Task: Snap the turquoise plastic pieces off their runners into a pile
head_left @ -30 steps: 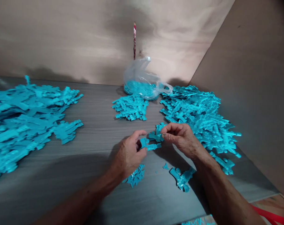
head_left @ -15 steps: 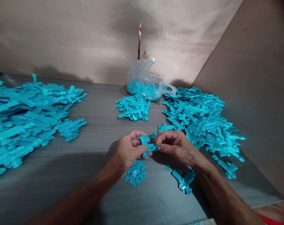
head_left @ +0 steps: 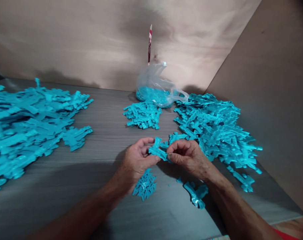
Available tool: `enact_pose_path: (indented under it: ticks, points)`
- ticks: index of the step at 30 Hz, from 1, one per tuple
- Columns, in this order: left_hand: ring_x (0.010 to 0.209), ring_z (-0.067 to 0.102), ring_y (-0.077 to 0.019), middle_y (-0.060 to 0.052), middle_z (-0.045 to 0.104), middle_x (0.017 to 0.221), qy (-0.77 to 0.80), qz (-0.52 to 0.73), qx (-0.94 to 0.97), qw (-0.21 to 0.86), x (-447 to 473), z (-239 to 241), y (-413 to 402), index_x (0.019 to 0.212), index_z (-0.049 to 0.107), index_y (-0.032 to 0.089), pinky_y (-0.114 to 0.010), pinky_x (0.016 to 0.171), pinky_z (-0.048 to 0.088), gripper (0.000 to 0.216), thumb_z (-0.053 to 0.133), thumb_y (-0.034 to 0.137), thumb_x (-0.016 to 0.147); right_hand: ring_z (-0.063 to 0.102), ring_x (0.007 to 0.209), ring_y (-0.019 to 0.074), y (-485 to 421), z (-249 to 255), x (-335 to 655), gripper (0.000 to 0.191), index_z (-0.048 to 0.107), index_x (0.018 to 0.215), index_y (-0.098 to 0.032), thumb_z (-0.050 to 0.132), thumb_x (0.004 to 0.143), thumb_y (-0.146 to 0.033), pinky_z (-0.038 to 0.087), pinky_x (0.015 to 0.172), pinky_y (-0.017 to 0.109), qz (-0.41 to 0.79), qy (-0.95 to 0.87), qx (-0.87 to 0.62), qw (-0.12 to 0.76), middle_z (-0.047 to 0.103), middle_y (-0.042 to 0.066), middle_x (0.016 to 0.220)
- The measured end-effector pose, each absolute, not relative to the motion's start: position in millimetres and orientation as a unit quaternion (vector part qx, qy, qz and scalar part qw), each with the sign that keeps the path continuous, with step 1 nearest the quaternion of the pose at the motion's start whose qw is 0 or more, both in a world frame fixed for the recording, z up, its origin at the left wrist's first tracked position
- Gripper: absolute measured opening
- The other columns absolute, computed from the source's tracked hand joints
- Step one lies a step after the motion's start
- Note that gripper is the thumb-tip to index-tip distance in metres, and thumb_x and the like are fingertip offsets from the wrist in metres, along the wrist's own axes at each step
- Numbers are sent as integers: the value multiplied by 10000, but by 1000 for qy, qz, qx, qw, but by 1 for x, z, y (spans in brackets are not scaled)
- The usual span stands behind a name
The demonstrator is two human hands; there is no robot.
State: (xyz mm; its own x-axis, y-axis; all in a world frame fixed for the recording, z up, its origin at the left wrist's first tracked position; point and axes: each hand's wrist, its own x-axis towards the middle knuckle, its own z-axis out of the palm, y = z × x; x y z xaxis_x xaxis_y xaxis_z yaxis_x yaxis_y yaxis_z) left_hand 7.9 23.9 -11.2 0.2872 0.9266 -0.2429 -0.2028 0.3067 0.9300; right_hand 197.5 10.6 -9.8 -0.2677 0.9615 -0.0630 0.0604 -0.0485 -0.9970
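Both hands meet over the middle of a grey table. My left hand and my right hand pinch the same flat turquoise plastic piece between thumbs and fingers, a little above the tabletop. Just below the hands lie a small heap of turquoise bits and a longer turquoise piece. A big pile of the same pieces spreads right beside my right hand.
Another large turquoise pile covers the table's left side. A smaller heap lies at the back centre, in front of a clear plastic bag holding more turquoise parts. Brown board walls close the back and right; a thin red-white stick stands behind the bag.
My right hand left the pile's edge and came to the piece held by my left hand. Both hands now grip it, and it has tilted upward.
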Motion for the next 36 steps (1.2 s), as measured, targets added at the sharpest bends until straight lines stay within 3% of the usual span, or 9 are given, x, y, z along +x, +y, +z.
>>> enact_pose_path:
  ticks: [5, 9, 13, 15, 17, 20, 27, 32, 36]
  points:
    - [526, 542, -74, 58, 621, 597, 474, 416, 442, 638, 6, -12, 27, 867, 640, 156, -193, 529, 433, 185, 689, 152, 688, 461, 563, 90, 6, -11, 193, 101, 646, 784, -172, 678, 816, -263, 350, 511, 218, 562, -572, -456, 387, 569, -26, 655]
    - [511, 588, -111, 44, 627, 596, 508, 381, 470, 614, 3, -13, 28, 980, 641, 171, -209, 480, 430, 233, 641, 236, 756, 461, 568, 100, 5, -7, 195, 117, 640, 775, -179, 658, 842, -272, 368, 526, 234, 518, -597, -456, 409, 560, -23, 657]
    - [472, 627, -132, 55, 652, 676, 513, 328, 508, 609, 2, -10, 26, 1190, 548, 207, -221, 435, 452, 448, 640, 244, 753, 557, 753, 158, 6, -1, 197, 100, 652, 748, -191, 655, 841, -228, 435, 723, 308, 392, -679, -443, 435, 606, 12, 768]
    - [422, 596, -120, 73, 627, 647, 508, 322, 518, 609, 2, -8, 25, 1124, 539, 203, -216, 403, 445, 410, 652, 242, 732, 578, 911, 197, 7, 0, 196, 94, 658, 739, -201, 656, 832, -201, 422, 859, 353, 359, -703, -434, 435, 621, 29, 839]
    - [399, 555, -100, 81, 594, 579, 508, 322, 522, 605, 3, -7, 25, 981, 552, 182, -194, 383, 417, 292, 664, 245, 719, 570, 1006, 216, 7, 0, 196, 93, 663, 733, -206, 655, 823, -185, 415, 895, 361, 368, -703, -436, 425, 624, 40, 894]
    - [430, 534, -75, 62, 594, 559, 496, 340, 518, 609, 4, -6, 26, 881, 583, 153, -179, 418, 430, 200, 669, 251, 728, 574, 1000, 207, 7, -3, 195, 95, 661, 709, -195, 661, 798, -162, 433, 838, 326, 420, -683, -440, 404, 626, 48, 941]
    - [427, 430, -47, 82, 565, 590, 462, 378, 544, 590, 1, -17, 25, 960, 571, 178, -163, 400, 340, 204, 645, 269, 794, 537, 761, 135, 4, -3, 192, 110, 632, 692, -174, 666, 787, -216, 409, 682, 264, 549, -607, -426, 386, 609, 19, 845]
    - [501, 481, -65, 62, 557, 587, 461, 382, 581, 551, 0, -15, 26, 819, 591, 172, -179, 474, 395, 110, 643, 268, 807, 408, 567, 88, 3, -4, 187, 132, 610, 703, -165, 677, 769, -258, 319, 526, 227, 596, -562, -434, 374, 525, -28, 656]
    - [585, 591, -114, 18, 633, 635, 462, 341, 579, 579, -1, -10, 24, 927, 671, 161, -221, 546, 465, 156, 623, 245, 805, 417, 572, 82, 3, -6, 185, 108, 619, 724, -155, 667, 767, -241, 323, 530, 219, 575, -553, -464, 386, 538, -29, 657]
